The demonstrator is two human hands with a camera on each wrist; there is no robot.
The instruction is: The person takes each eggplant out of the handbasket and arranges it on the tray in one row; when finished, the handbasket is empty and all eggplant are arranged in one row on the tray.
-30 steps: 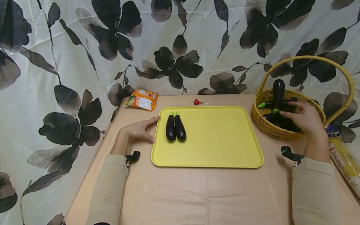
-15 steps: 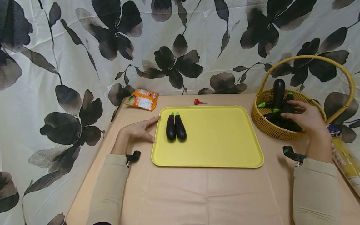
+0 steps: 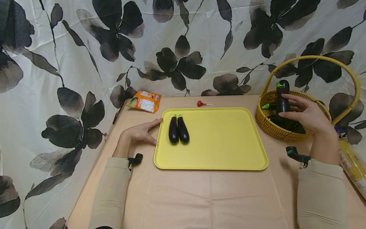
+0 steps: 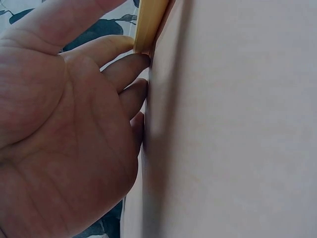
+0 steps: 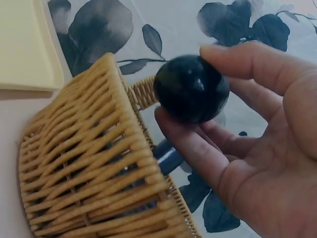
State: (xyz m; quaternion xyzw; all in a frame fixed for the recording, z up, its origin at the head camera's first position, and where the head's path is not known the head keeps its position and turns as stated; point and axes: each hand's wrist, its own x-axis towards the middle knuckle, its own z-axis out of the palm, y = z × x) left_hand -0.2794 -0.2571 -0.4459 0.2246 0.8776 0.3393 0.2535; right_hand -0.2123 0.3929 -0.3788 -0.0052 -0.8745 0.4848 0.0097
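My right hand (image 3: 311,119) pinches an eggplant (image 3: 282,102) between thumb and fingers, over the wicker basket (image 3: 281,133). Its green stem points up in the head view; the right wrist view shows the rounded dark end of this eggplant (image 5: 190,89) beside the basket's rim. More eggplants (image 3: 286,123) lie inside, partly hidden by the hand. At the left edge of the yellow tray (image 3: 223,140), my left hand (image 3: 140,132) rests with fingers and thumb spread along the rim. Two eggplants (image 3: 178,129) lie side by side on the tray's left part, stems away from me.
The basket's tall handle (image 3: 314,58) arches over its opening. An orange packet (image 3: 145,101) lies at the back left, and a small red-topped item (image 3: 201,103) behind the tray. A long yellow package (image 3: 353,163) lies at the right. Floral cloth (image 3: 177,38) hangs behind the table.
The right hand has turned an eggplant from lying across the basket to stem-up and raised it, shifting it leftward in front of another one. The left hand and the tray stay put.
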